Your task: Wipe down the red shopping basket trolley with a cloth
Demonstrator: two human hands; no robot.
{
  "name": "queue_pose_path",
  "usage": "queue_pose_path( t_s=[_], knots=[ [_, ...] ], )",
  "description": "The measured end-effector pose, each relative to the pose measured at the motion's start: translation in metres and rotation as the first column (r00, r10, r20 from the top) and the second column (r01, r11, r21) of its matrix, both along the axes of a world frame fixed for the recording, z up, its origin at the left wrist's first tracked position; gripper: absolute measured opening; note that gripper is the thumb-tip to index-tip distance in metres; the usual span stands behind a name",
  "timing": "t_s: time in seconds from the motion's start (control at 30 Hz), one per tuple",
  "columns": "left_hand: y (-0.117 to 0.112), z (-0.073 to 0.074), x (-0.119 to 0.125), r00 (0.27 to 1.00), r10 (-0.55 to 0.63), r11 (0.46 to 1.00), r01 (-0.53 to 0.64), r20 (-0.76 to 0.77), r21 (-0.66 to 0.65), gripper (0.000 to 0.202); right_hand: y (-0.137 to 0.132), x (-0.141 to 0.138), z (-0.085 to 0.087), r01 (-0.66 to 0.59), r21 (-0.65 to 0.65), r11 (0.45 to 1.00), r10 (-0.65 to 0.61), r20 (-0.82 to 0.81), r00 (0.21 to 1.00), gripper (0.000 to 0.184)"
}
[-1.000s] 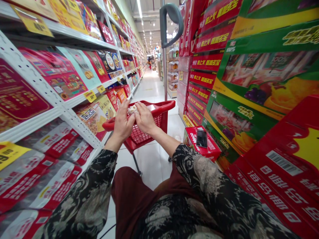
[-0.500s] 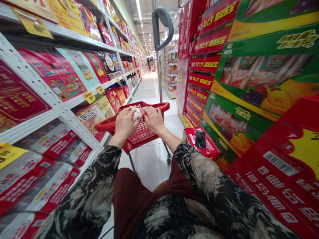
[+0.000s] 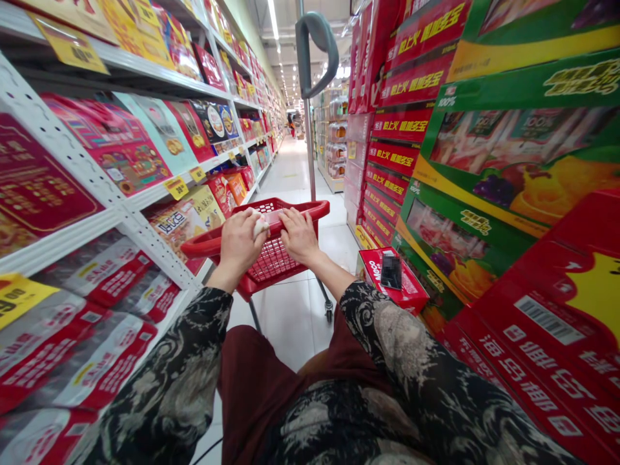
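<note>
A red shopping cart (image 3: 203, 245) with a perforated plastic basket stands in front of my knees. My left hand (image 3: 239, 241) is closed around a crumpled white tissue or cloth (image 3: 261, 226) with faint pinkish marks, pressed against the cart's near rim. Just to the right, my right hand (image 3: 299, 236) lies over the same rim with its fingers curled onto it. Part of the cloth is hidden under the left fingers. A grey pole with a loop handle (image 3: 317, 55) rises behind the cart's right side.
White shelves (image 3: 169, 189) with packaged snacks line the left. Stacked red drink cartons (image 3: 392, 155) and green juice boxes (image 3: 484, 148) stand close on the right. A phone-like dark object (image 3: 391, 271) lies on a low red box (image 3: 411, 290). The tiled aisle (image 3: 288, 165) runs ahead.
My left hand has slid slightly left along the cart rim with the white cloth, which is now more covered by the fingers. My right hand stays almost in place.
</note>
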State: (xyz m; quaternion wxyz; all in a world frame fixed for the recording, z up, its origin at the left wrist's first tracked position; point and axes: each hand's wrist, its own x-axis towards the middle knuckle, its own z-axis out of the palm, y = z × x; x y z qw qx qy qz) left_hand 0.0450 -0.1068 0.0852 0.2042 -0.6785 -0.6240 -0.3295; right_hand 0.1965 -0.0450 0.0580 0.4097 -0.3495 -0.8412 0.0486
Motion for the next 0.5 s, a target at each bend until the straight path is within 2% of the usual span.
queue_pose_path(
  t_s=[0.13,0.37,0.5],
  knots=[
    [-0.007,-0.002,-0.011,1.000,-0.027,1.000,0.027,-0.001,-0.003,0.039,0.005,0.002,-0.002,-0.022,0.014,1.000,0.022,0.014,1.000,0.047],
    [-0.028,-0.006,-0.064,1.000,-0.007,1.000,0.007,0.007,0.010,0.039,0.008,0.007,-0.001,-0.047,0.013,0.999,0.047,0.040,0.998,0.050],
    [-0.030,-0.006,-0.069,0.998,0.033,0.998,-0.035,0.044,0.044,0.039,0.006,0.007,-0.003,-0.062,0.014,0.998,0.061,0.023,0.998,0.054]
  ],
)
